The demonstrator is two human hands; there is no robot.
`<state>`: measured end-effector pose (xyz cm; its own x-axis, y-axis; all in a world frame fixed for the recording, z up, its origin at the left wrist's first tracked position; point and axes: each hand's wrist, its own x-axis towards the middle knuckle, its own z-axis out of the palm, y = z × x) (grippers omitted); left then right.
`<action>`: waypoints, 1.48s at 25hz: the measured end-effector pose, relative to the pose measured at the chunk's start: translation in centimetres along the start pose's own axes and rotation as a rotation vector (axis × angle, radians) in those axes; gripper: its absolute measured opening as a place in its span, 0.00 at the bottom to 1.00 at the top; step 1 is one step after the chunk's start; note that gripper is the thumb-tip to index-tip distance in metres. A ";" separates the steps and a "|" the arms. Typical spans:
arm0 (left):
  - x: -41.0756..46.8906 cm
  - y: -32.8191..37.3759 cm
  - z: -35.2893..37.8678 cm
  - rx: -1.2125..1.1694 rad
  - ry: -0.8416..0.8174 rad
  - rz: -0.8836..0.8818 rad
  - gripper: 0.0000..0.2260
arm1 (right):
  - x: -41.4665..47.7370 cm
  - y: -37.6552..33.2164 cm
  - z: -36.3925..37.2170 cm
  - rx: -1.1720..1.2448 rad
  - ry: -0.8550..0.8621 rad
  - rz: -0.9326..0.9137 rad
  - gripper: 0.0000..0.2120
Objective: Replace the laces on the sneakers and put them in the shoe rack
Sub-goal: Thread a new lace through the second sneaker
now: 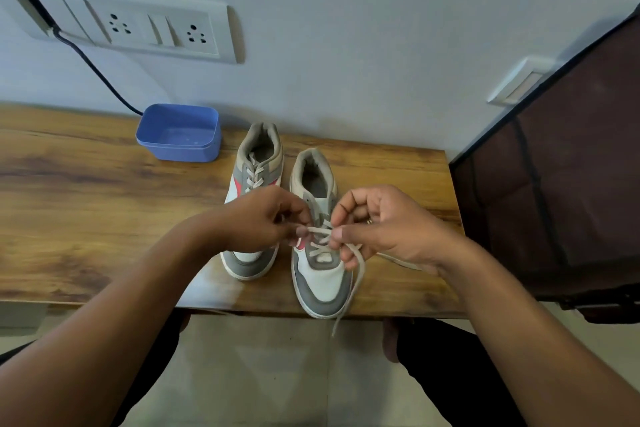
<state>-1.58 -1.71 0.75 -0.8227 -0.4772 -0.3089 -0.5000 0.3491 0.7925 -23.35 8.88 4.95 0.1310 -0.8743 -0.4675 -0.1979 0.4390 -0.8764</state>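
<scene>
Desk [104,184]: near sneaker [325,281] toe-on to the front edge, left hand [263,218] and right hand [381,229] each pinching its lace [358,274]; a sharp tug could pull it off.

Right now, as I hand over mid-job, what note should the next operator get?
Hands: left hand pinches the lace over the right sneaker; right hand pinches it too, a loose end trailing off the table edge.
Done: right sneaker's lower eyelets threaded; left sneaker looks laced.
Left: thread the upper eyelets, tie, rack both sneakers.
</scene>
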 end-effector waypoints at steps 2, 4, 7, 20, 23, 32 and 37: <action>-0.2 -0.9 -0.8 0.141 0.009 -0.071 0.07 | -0.2 0.1 -0.8 -0.020 -0.014 0.026 0.07; -0.4 -0.8 -0.9 0.061 -0.041 -0.069 0.08 | 0.0 0.2 -0.7 -0.035 -0.005 0.035 0.07; -0.7 0.5 -0.5 -0.144 -0.106 0.054 0.03 | 0.8 0.5 0.2 -0.038 -0.002 0.018 0.07; -0.7 -0.6 -2.1 0.145 -0.045 -0.066 0.04 | 1.8 0.7 -0.5 -0.098 0.034 -0.015 0.05; -1.2 -1.3 -1.9 0.141 -0.039 -0.175 0.06 | 1.7 0.8 -0.8 -0.136 0.041 -0.002 0.05; -1.1 -0.5 -1.8 -0.031 -0.009 -0.116 0.04 | 2.3 0.9 -0.5 -0.124 0.079 -0.048 0.05; -0.6 0.4 -0.8 -0.190 0.051 -0.022 0.05 | 3.0 0.9 0.4 -0.086 0.054 -0.096 0.05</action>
<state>-1.03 -1.94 1.74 -0.7950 -0.5247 -0.3045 -0.4540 0.1816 0.8723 -22.75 6.69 2.72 0.1018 -0.9222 -0.3730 -0.2698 0.3353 -0.9026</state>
